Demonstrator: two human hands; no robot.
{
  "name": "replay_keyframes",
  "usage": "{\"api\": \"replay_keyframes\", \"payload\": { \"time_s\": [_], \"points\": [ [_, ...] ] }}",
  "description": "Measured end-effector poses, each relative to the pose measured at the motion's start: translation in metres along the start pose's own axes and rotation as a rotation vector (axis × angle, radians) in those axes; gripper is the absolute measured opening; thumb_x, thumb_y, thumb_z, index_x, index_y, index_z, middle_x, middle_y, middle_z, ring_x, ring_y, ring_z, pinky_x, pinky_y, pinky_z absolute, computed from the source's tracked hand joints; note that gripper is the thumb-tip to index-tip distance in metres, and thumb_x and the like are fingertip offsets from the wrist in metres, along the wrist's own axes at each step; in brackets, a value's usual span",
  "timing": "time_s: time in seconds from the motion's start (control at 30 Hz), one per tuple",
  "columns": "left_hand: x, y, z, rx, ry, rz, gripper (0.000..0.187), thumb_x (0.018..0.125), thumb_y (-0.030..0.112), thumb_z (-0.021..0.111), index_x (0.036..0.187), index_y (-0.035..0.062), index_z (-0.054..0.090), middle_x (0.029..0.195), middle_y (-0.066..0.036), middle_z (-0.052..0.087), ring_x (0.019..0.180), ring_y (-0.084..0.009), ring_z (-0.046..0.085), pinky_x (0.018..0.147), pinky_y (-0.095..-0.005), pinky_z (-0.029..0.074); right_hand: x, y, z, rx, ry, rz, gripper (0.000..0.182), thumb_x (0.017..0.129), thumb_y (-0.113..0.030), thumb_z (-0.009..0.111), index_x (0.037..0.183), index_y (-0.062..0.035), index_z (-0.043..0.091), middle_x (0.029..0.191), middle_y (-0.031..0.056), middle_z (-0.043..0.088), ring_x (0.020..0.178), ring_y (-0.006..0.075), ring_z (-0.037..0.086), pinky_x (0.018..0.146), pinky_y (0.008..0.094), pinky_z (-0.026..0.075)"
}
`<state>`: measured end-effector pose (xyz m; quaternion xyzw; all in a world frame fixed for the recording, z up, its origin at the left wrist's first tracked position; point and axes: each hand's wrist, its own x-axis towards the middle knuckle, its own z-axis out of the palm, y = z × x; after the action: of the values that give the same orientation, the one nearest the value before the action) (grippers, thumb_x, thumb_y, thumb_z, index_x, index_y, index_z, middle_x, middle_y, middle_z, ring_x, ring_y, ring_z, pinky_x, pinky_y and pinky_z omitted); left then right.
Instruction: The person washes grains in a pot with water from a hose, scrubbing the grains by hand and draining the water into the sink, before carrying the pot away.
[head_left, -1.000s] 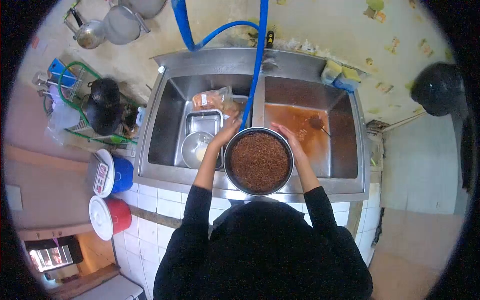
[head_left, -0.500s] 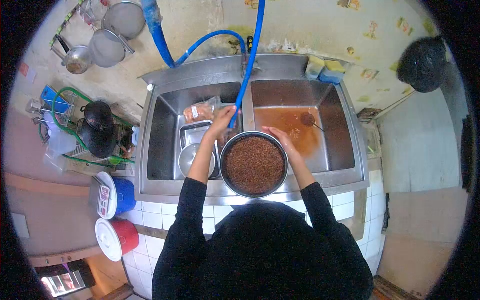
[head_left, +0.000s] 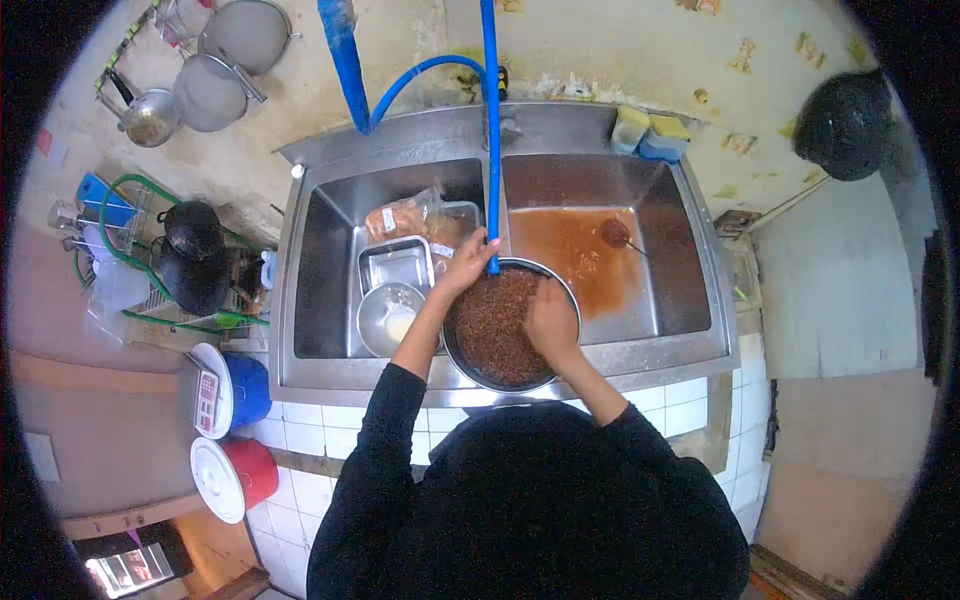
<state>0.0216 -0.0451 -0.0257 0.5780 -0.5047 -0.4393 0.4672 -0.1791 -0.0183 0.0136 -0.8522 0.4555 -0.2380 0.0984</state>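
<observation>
While left hand [head_left: 467, 264] grips blue hose [head_left: 492, 160] | right hand [head_left: 549, 320] at brown grains [head_left: 492, 332], grasp unclear

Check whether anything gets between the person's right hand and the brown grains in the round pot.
Nothing visible does: the right hand, blurred, is over the brown grains inside the round pot. The blue hose, with the left hand at it, ends by the far rim, off to one side.
</observation>
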Motion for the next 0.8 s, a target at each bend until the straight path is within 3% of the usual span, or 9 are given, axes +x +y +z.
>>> {"api": "replay_keyframes", "payload": {
  "time_s": [0.1, 0.17, 0.43, 0.53, 0.57, 0.6, 0.67, 0.73, 0.8],
  "points": [
    [0.000, 0.007, 0.001, 0.049, 0.030, 0.037, 0.040, 0.088, 0.033, 0.049, 0.109, -0.0007, 0.046, 0.094, -0.004, 0.053, 0.084, -0.0131, 0.049, 0.076, -0.0247, 0.040, 0.002, -0.022, 0.037, -0.013, 0.109, 0.001, 0.027, 0.077, -0.021, 0.052, 0.087, 0.0030, 0.055, 0.085, 0.0176, 0.055, 0.085, 0.0312, 0.051, 0.070, 0.0415, 0.043],
    [0.003, -0.004, 0.005, -0.003, 0.100, 0.107, 0.029, 0.088, 0.031, 0.049, 0.096, 0.0030, 0.047, 0.069, -0.004, 0.053, 0.065, -0.0116, 0.051, 0.060, -0.0279, 0.041, 0.012, -0.033, 0.054, 0.010, 0.111, 0.025, 0.029, 0.076, -0.025, 0.053, 0.087, 0.0026, 0.055, 0.086, 0.0167, 0.055, 0.085, 0.0302, 0.050, 0.071, 0.0417, 0.042],
    [-0.010, 0.021, 0.011, 0.221, 0.227, 0.088, 0.033, 0.087, 0.033, 0.049, 0.096, 0.0017, 0.047, 0.063, -0.007, 0.056, 0.057, -0.0132, 0.052, 0.054, -0.0284, 0.041, -0.001, -0.025, 0.037, 0.158, -0.411, -0.657, 0.033, 0.071, -0.040, 0.058, 0.087, -0.0114, 0.062, 0.091, 0.0113, 0.057, 0.095, 0.0287, 0.050, 0.080, 0.0439, 0.041],
    [-0.015, 0.031, 0.008, 0.116, 0.206, 0.091, 0.035, 0.087, 0.035, 0.049, 0.096, 0.0009, 0.048, 0.065, -0.007, 0.054, 0.059, -0.0134, 0.050, 0.055, -0.0287, 0.040, 0.001, -0.012, -0.007, 0.041, -0.609, -0.428, 0.039, 0.072, -0.039, 0.057, 0.094, -0.0074, 0.059, 0.092, 0.0145, 0.057, 0.088, 0.0318, 0.054, 0.077, 0.0454, 0.040],
    [-0.017, 0.031, 0.008, 0.075, 0.192, 0.065, 0.037, 0.087, 0.036, 0.049, 0.096, 0.0004, 0.048, 0.067, -0.007, 0.051, 0.061, -0.0129, 0.047, 0.056, -0.0287, 0.039, 0.001, -0.010, -0.001, 0.026, -0.484, -0.237, 0.042, 0.073, -0.040, 0.056, 0.094, -0.0031, 0.058, 0.093, 0.0179, 0.056, 0.086, 0.0341, 0.055, 0.075, 0.0460, 0.042],
    [-0.017, 0.027, 0.009, 0.074, 0.187, 0.061, 0.037, 0.087, 0.036, 0.049, 0.096, 0.0004, 0.048, 0.067, -0.007, 0.051, 0.061, -0.0129, 0.047, 0.056, -0.0287, 0.039, 0.004, -0.007, 0.020, 0.026, -0.487, -0.232, 0.042, 0.073, -0.040, 0.056, 0.094, -0.0031, 0.058, 0.093, 0.0179, 0.056, 0.086, 0.0341, 0.055, 0.075, 0.0460, 0.042],
    [-0.013, 0.018, 0.009, 0.149, 0.243, 0.119, 0.035, 0.086, 0.034, 0.050, 0.096, 0.0004, 0.048, 0.064, -0.006, 0.050, 0.059, -0.0121, 0.046, 0.055, -0.0284, 0.038, 0.012, -0.012, 0.068, 0.071, -0.211, -0.039, 0.046, 0.074, -0.040, 0.056, 0.095, 0.0010, 0.056, 0.093, 0.0215, 0.055, 0.090, 0.0355, 0.053, 0.077, 0.0466, 0.042],
    [-0.015, 0.021, 0.008, 0.182, 0.201, 0.074, 0.034, 0.087, 0.033, 0.050, 0.096, 0.0003, 0.048, 0.065, -0.006, 0.049, 0.058, -0.0121, 0.046, 0.054, -0.0285, 0.039, 0.007, -0.041, 0.068, 0.166, -0.311, -0.043, 0.046, 0.074, -0.037, 0.055, 0.096, 0.0029, 0.055, 0.092, 0.0235, 0.055, 0.093, 0.0361, 0.051, 0.080, 0.0486, 0.040],
    [-0.012, 0.015, 0.010, 0.334, 0.281, 0.130, 0.034, 0.086, 0.034, 0.048, 0.096, 0.0016, 0.048, 0.059, -0.013, 0.056, 0.054, -0.0231, 0.057, 0.051, -0.0344, 0.041, 0.000, -0.049, 0.078, 0.173, -0.482, -0.219, 0.046, 0.073, -0.035, 0.056, 0.098, 0.0034, 0.054, 0.096, 0.0234, 0.054, 0.096, 0.0373, 0.049, 0.085, 0.0491, 0.037]
  ]
}}
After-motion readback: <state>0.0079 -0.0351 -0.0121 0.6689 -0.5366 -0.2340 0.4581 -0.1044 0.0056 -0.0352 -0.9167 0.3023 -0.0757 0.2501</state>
